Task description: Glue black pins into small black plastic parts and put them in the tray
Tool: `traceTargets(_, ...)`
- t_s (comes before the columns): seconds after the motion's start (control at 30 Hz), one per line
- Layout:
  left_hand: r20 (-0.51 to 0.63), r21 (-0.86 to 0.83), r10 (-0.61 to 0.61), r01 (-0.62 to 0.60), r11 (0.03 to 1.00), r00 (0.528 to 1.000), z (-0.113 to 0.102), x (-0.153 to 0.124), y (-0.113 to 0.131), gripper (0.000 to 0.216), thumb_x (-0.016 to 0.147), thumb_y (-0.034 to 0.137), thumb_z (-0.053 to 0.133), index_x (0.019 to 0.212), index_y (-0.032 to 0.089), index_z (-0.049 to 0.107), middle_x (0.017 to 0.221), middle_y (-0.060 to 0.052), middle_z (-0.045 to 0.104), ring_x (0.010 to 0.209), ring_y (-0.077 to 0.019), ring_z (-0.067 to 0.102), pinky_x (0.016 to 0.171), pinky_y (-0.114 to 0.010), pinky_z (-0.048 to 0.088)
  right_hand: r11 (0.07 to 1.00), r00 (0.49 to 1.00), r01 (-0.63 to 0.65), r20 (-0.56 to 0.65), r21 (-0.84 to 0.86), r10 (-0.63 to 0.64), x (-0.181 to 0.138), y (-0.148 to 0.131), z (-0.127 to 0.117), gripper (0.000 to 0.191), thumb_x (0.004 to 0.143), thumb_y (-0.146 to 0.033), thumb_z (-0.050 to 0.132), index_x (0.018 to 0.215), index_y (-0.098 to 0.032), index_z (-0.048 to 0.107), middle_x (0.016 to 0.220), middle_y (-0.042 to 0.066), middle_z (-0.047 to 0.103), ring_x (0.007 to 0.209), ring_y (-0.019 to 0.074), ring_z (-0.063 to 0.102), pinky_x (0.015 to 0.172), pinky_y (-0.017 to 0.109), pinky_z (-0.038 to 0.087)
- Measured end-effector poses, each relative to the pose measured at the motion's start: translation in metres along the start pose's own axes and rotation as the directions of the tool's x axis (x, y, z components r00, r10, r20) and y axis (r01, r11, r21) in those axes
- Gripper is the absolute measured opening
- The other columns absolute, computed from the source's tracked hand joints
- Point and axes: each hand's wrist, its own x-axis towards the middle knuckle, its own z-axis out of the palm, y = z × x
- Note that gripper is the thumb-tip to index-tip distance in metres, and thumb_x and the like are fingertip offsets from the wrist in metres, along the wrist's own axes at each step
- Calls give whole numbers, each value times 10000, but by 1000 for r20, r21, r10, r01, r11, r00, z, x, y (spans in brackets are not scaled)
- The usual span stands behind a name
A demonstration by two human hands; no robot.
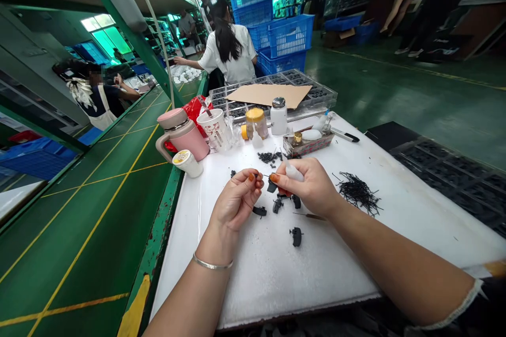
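Note:
My left hand is closed in a pinch on a small black part, mostly hidden by the fingertips. Opposite it, my right hand is closed around a small white squeeze bottle with a narrow nozzle. A thin dark pin shows between the two hands, at the right fingertips. Below them on the white tabletop lie several black plastic pieces, among them a curved piece and a nearer one. A thin tool rests under my right wrist.
Black sticks lie in a pile at right. Behind my hands are tiny black parts, a box of bottles, a white pump bottle, a yellow-lidded jar, a cup and a pink mug. A green conveyor runs along the left.

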Motion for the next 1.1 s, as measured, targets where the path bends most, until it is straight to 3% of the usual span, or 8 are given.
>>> traceTargets(0.3,6,34,-3,3,999,1000,0,0,-3,358,534,246,903,756,119,652,719,-16,585,623,-48,559,551,-82,502,991,1000,23,-11,-132,-25,-3,-5,1,300,794,-369,624,585,-161,571,500,-13,505,478,96,415,460,229,308)
traceTargets(0.5,12,107,3,-4,994,1000,-2,1,-3,366,543,310,898,719,113,644,656,-13,575,553,-49,534,531,-111,503,956,992,125,6,-265,-128,-3,-6,1,263,787,-305,604,574,-164,542,507,-32,432,487,85,373,480,231,282)
traceTargets(0.8,11,143,-6,4,990,1000,-2,1,-5,341,588,322,871,696,113,625,635,-23,577,538,-66,531,517,-144,508,899,977,208,40,-386,-209,-5,-5,2,199,792,-257,598,619,-159,603,538,-22,534,508,91,453,511,223,322)
traceTargets(1.1,-14,148,-11,13,989,1000,0,0,-5,391,541,330,893,681,103,606,637,-30,585,537,-75,539,511,-155,509,888,971,232,38,-397,-237,-5,-5,2,173,779,-227,596,630,-143,628,543,-23,560,512,86,475,517,206,332)
